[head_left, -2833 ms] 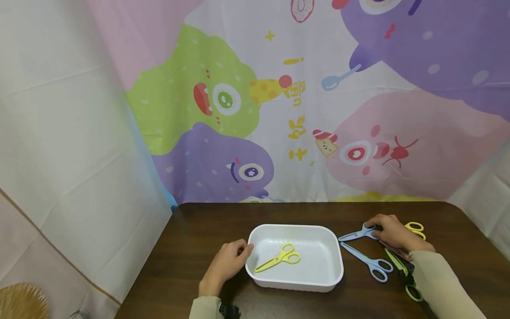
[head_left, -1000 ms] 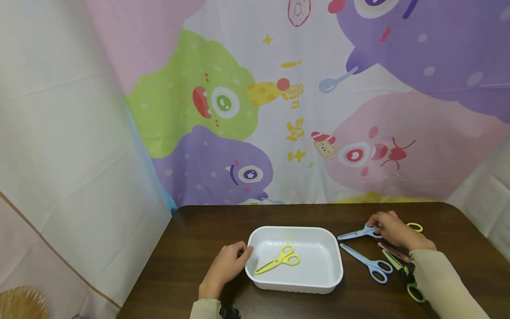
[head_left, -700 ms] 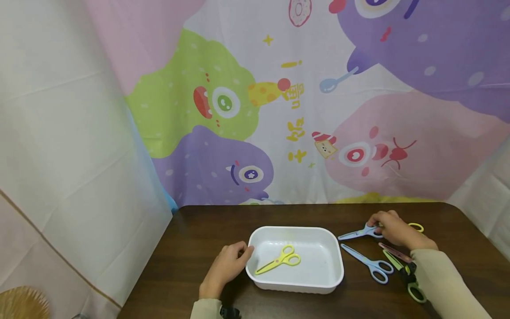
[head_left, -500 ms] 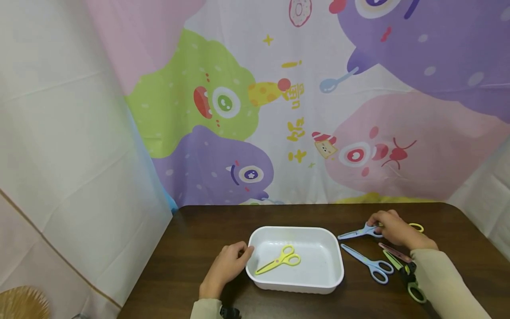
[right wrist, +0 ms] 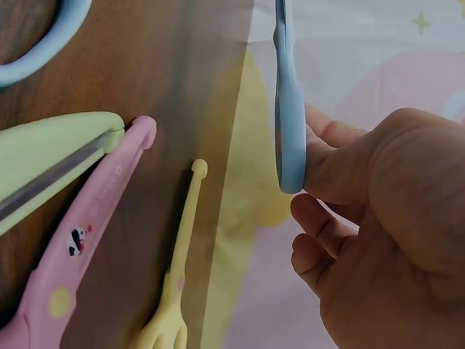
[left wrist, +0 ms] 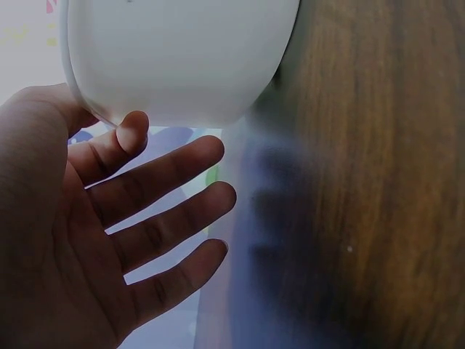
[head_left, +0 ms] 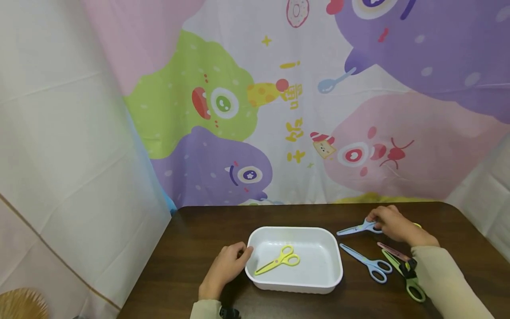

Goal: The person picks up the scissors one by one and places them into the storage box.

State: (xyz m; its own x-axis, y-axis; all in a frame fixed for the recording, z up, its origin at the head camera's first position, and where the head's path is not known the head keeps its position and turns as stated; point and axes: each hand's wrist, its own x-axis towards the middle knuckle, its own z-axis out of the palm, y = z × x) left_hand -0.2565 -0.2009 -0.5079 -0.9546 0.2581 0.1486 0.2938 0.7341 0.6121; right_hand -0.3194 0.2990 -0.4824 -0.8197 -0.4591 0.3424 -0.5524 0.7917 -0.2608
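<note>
The blue scissors (head_left: pixel 356 228) are pinched by the right hand (head_left: pixel 392 223) just above the desk (head_left: pixel 199 230), right of the white tray (head_left: pixel 295 283). The left hand (head_left: pixel 225 268), fingers (left wrist: pixel 174 163) relaxed and spread, is rested against the tray's left wall.

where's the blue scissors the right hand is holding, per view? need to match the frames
Head: blue scissors right of the white tray, handle end pinched by the right hand.
Left wrist: not in view; only the tray's outer wall.
Right wrist: top centre, against the thumb.
Shared landmark: the dark wooden table.
</note>
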